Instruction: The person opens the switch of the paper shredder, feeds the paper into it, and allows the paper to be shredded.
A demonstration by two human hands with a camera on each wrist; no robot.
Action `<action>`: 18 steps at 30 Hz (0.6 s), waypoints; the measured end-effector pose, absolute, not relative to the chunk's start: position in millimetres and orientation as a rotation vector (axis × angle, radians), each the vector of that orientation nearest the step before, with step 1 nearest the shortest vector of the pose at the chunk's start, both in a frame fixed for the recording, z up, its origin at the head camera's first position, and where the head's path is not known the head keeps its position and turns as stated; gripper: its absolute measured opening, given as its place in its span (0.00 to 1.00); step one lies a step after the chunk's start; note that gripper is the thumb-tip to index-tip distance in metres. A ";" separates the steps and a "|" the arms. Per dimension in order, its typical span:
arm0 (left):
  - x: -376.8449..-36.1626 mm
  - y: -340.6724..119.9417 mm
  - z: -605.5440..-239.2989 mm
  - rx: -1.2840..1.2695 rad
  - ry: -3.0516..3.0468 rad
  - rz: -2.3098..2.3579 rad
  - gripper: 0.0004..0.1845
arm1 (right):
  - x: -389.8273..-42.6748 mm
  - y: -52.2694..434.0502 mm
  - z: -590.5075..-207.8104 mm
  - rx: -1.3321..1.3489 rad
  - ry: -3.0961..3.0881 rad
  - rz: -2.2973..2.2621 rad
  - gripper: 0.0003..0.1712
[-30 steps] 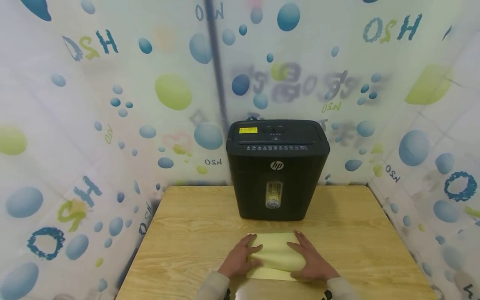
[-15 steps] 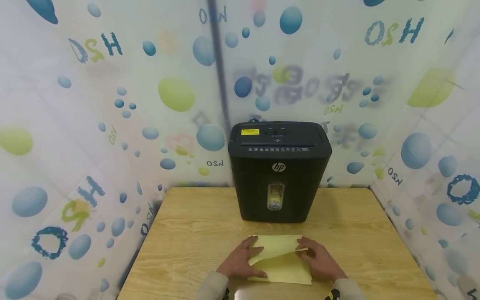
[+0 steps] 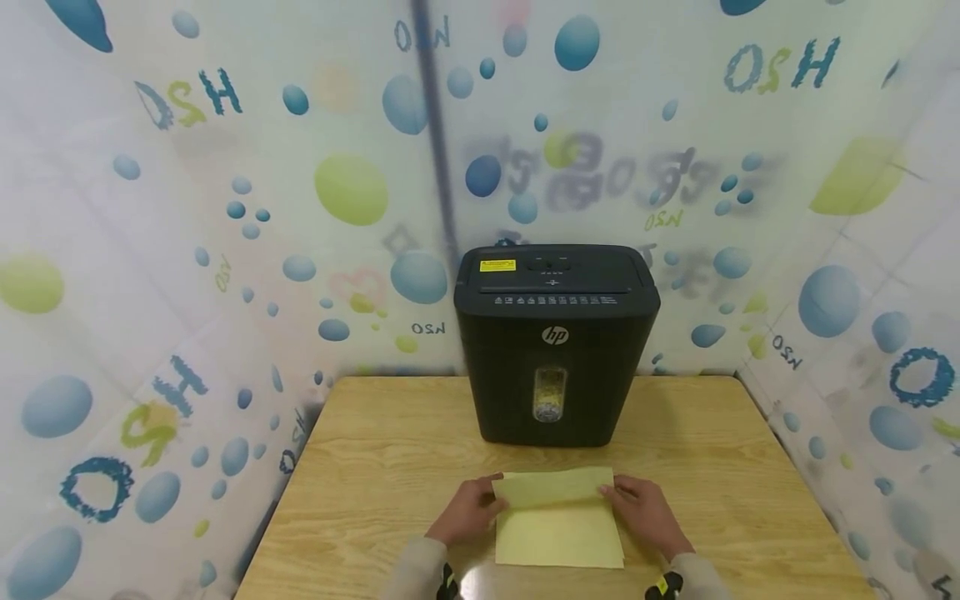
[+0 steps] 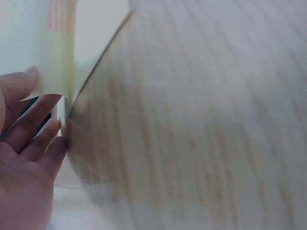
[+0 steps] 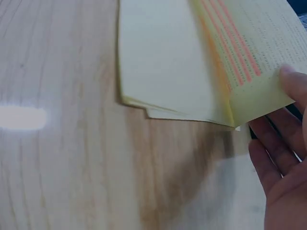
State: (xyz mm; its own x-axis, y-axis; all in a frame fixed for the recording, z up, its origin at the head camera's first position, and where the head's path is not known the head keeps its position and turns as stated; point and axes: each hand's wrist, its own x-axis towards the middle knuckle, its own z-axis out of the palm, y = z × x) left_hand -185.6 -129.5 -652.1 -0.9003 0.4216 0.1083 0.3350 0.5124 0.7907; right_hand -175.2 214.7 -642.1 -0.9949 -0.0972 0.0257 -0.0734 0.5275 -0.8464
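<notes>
Fingers of left hand [image 3: 467, 515] and right hand [image 3: 647, 510] pinch the far corners of a thin yellow sheet [image 3: 558, 521], lifted between them off grained wooden table [image 3: 375, 467]. Beyond: black shredder [image 3: 557, 342], shreds in window.

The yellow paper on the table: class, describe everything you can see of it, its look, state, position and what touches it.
The yellow paper is a pale, thin stack of a few sheets lying on the wooden table, in front of the black shredder. Its far edge is lifted off the stack and held up. The left hand pinches the far left corner, the right hand the far right one. The right wrist view shows fine print and orange-red lines on the raised part, and unevenly stacked edges.
</notes>
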 end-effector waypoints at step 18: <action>-198.6 -122.3 -612.7 0.551 2.653 1.558 0.21 | -192.3 217.5 -605.0 -0.091 2.781 -1.533 0.15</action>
State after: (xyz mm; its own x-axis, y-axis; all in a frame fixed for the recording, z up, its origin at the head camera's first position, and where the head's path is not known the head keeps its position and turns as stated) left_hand -198.6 -122.3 -612.7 -0.9378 0.3071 0.1622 0.2912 0.4408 0.8490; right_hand -192.3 217.5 -605.0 -0.9977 -0.0331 0.0590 -0.0675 0.5327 -0.8436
